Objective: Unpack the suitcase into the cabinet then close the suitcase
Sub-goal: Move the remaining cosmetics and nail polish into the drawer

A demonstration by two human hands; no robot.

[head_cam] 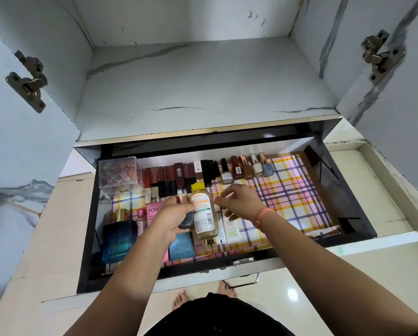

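Left hand (pixel 172 220) grips small dark copper-capped bottle (pixel 187 223); right hand (pixel 239 202) loosely curled, empty. Seat it upright beside amber yellow-capped bottle (pixel 204 214) between hands.

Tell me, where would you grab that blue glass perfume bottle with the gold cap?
Grip the blue glass perfume bottle round its broad body, probably from above: the drawer wall crowds its left and a small pink bottle its right. The gold cap stands free but might pull off.

both forearms (pixel 120 282) bare. right hand (pixel 240 202): orange thread bracelet (pixel 261 215) tied at the wrist. black garment (pixel 217 316) at the near edge.
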